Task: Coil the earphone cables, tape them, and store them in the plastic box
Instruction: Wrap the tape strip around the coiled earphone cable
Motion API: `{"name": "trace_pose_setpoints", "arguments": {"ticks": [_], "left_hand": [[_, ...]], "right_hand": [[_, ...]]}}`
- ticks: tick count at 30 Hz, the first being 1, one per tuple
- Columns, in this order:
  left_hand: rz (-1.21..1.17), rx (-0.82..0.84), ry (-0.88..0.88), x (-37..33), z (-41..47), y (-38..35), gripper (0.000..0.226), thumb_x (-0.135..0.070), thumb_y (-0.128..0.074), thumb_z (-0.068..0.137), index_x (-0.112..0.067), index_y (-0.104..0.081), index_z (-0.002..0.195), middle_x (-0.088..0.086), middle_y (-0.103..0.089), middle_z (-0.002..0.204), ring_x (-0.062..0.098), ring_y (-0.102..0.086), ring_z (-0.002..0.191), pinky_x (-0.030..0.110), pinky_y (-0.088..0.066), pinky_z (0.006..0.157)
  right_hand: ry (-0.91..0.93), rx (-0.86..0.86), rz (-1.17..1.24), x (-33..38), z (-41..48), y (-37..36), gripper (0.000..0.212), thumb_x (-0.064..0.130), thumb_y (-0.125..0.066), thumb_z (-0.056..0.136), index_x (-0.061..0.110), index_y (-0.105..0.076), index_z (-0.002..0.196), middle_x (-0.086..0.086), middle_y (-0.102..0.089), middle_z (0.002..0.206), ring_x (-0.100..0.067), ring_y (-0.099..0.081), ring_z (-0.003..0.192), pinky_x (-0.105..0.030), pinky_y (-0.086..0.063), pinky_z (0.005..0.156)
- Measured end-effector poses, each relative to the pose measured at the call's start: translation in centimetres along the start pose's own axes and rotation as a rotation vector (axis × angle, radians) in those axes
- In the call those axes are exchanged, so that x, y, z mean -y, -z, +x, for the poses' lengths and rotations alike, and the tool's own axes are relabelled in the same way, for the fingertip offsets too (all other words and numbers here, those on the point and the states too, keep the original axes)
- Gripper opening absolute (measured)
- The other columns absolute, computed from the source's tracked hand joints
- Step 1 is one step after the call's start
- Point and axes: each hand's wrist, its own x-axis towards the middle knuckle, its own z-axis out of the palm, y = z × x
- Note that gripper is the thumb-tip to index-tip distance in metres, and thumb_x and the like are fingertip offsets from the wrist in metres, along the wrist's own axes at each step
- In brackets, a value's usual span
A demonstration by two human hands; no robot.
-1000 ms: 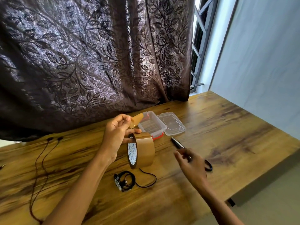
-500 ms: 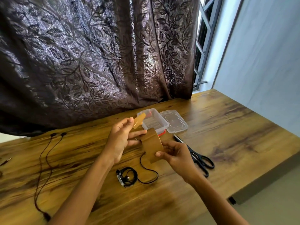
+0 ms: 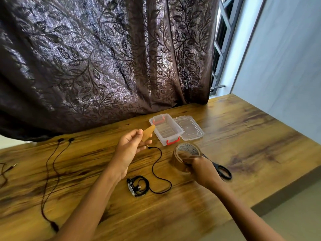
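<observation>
Tape strip (image 3: 148, 134) is pinched between thumb and fingertips of the left hand (image 3: 129, 146) at centre frame, held up clear of the table (image 3: 243, 136). The other fingers are loosely curled under it.

Tape roll (image 3: 186, 148) is gripped at its near rim by the right hand (image 3: 201, 169), right of centre, fingers curled over the edge. The roll is tilted with its printed core facing up. Contact with the table cannot be confirmed.

Black earphone (image 3: 139, 186) is laid on the table at lower centre, between the two forearms. Most of it is bunched in a small coil. One loose length is run out to the right, then up to a plug just beside the left hand's fingertips.

Brown earphone (image 3: 52, 171) is stretched out uncoiled at left of frame, buds toward the curtain (image 3: 104, 58). A further cable is only partly seen at the far left edge.

Box (image 3: 165, 130) is set open at upper centre, just right of the strip, clear plastic with red clasps. Lid (image 3: 188, 127) is laid flat directly beside it on the right.

Scissors (image 3: 215, 165) are laid right of the roll, black handles toward the table edge, blades partly hidden behind the right hand.
</observation>
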Motion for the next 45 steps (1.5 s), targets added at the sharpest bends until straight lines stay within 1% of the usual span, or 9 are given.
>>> {"name": "trace_pose_setpoints", "arguments": {"ticks": [6,13,16,20,23,26,35,41,45], "left_hand": [[0.017,0.015,-0.003,0.4,0.1,0.1,0.023,-0.023,-0.040,0.096,-0.021,-0.063,0.093,0.001,-0.071,0.096,0.016,-0.066,0.089,0.031,-0.049,0.084],[0.028,0.033,0.008,0.7,-0.2,0.1,0.024,-0.022,-0.040,0.097,-0.020,-0.063,0.093,0.002,-0.072,0.096,0.015,-0.066,0.086,0.031,-0.049,0.083],[0.054,0.052,0.008,0.7,-0.2,0.0,0.025,-0.021,-0.039,0.098,-0.020,-0.063,0.093,0.003,-0.071,0.098,0.016,-0.065,0.089,0.030,-0.049,0.083],[0.088,0.084,0.011,0.7,-0.1,-0.3,0.025,-0.021,-0.038,0.098,-0.019,-0.063,0.096,0.002,-0.071,0.101,0.014,-0.065,0.089,0.029,-0.049,0.084],[0.106,0.104,0.009,0.7,0.1,-0.6,0.026,-0.021,-0.039,0.098,-0.016,-0.064,0.101,0.001,-0.071,0.098,0.013,-0.066,0.088,0.028,-0.050,0.083],[0.095,0.129,0.003,0.6,0.2,-0.8,0.025,-0.021,-0.040,0.097,-0.019,-0.064,0.096,-0.003,-0.071,0.089,0.013,-0.067,0.084,0.025,-0.050,0.079],[0.099,0.124,0.045,0.9,0.6,-0.3,0.028,-0.023,-0.042,0.097,-0.008,-0.061,0.110,0.006,-0.071,0.098,0.012,-0.068,0.082,0.017,-0.051,0.073],[0.091,0.141,0.045,1.0,0.3,0.1,0.024,-0.023,-0.041,0.097,-0.016,-0.065,0.100,0.005,-0.072,0.097,0.013,-0.068,0.083,0.026,-0.049,0.080],[0.108,0.163,0.085,1.2,0.0,0.3,0.028,-0.029,-0.039,0.097,-0.017,-0.065,0.098,0.005,-0.073,0.093,0.016,-0.068,0.086,0.033,-0.045,0.087]], "right_hand": [[-0.005,0.060,-0.060,-0.3,0.0,-0.6,0.033,0.017,-0.055,0.086,0.022,-0.062,0.118,-0.006,-0.065,0.118,-0.027,-0.061,0.105,-0.035,-0.049,0.085],[-0.049,0.069,-0.067,-0.8,0.4,-1.4,0.038,0.020,-0.058,0.087,0.021,-0.058,0.124,-0.006,-0.060,0.126,-0.026,-0.058,0.112,-0.034,-0.047,0.092],[-0.083,-0.008,0.179,-0.4,1.1,-1.3,0.049,0.033,-0.070,0.076,0.022,-0.058,0.123,0.002,-0.058,0.127,-0.019,-0.054,0.117,-0.036,-0.046,0.097],[-0.135,-0.148,0.822,2.7,1.6,1.5,0.043,0.047,-0.075,0.068,0.026,-0.067,0.104,0.011,-0.067,0.103,-0.007,-0.061,0.098,-0.027,-0.049,0.087],[-0.024,-0.169,1.198,5.4,1.5,3.9,0.032,0.030,-0.070,0.073,0.014,-0.069,0.101,0.005,-0.072,0.090,-0.003,-0.066,0.087,-0.017,-0.051,0.074],[0.026,-0.156,1.388,7.0,1.9,4.7,0.033,0.022,-0.066,0.073,0.003,-0.067,0.101,0.000,-0.073,0.084,-0.008,-0.068,0.082,-0.018,-0.052,0.074],[0.056,-0.126,1.477,7.3,2.7,4.1,0.024,0.017,-0.065,0.076,-0.004,-0.067,0.088,-0.004,-0.072,0.078,-0.016,-0.068,0.079,-0.022,-0.052,0.075],[0.038,-0.116,1.490,7.4,2.7,3.9,0.016,0.008,-0.063,0.082,-0.006,-0.066,0.088,-0.001,-0.072,0.072,-0.009,-0.066,0.069,-0.016,-0.050,0.065],[0.028,-0.083,1.507,7.3,2.7,3.3,0.013,0.012,-0.062,0.080,0.000,-0.067,0.084,0.000,-0.072,0.068,-0.007,-0.065,0.064,-0.014,-0.050,0.061]]}}
